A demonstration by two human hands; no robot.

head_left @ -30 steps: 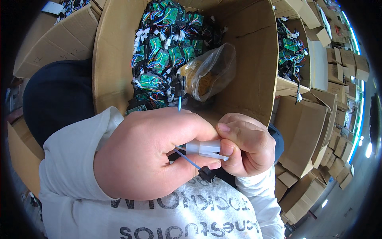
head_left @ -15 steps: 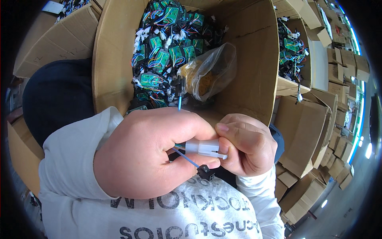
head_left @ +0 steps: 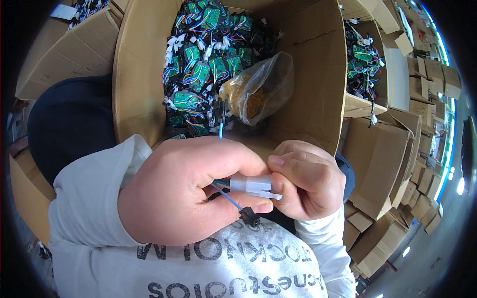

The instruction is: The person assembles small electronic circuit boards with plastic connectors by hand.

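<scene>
My left hand [head_left: 184, 191] is closed around a bundle of thin wires, and a blue wire end [head_left: 220, 130] sticks up above the fist. A white plastic connector [head_left: 253, 186] sits between both hands. My right hand [head_left: 305, 186] pinches its right end with thumb and fingers. A blue wire runs down from it to a small black plug [head_left: 249, 216] hanging under my left thumb. Both hands are held close to my chest, over a white printed sweatshirt.
In front of my hands stands an open cardboard box [head_left: 139, 84] filled with several green circuit boards [head_left: 201, 74] with coloured wires and a clear bag of yellow parts [head_left: 261, 92]. A second box of boards [head_left: 365, 59] stands to the right. Stacked cartons line the right side.
</scene>
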